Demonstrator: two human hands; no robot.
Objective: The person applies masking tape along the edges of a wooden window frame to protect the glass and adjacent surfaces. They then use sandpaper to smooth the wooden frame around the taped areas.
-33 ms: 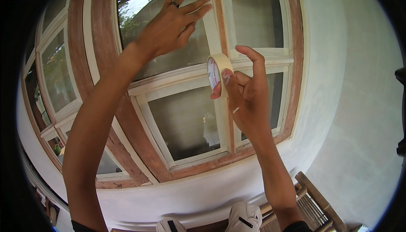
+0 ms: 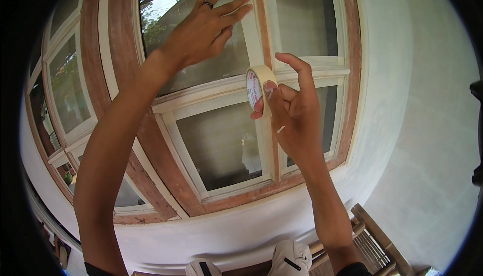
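My right hand [image 2: 297, 105] grips a roll of cream masking tape [image 2: 264, 72], with the thumb on its outer face and a fingertip in its core. The index finger stands away from the roll, near the middle upright of the window. Higher up, my left hand [image 2: 204, 32] has its fingers spread and a dark ring on one. Two of its fingertips reach the pale strip [image 2: 253, 29] beside the brown wooden upright [image 2: 262, 12]. Whether that strip is tape or painted wood I cannot tell for sure.
The window's brown outer frame [image 2: 354, 74] surrounds several glass panes [image 2: 219, 145] with whitish edges. Another window [image 2: 70, 80] stands at the left. A pale wall [image 2: 422, 125] runs along the right. Below are my knees [image 2: 292, 258] and a bamboo bench [image 2: 380, 241].
My right index finger has shifted slightly to the left. The left hand and the tape roll look almost unmoved.
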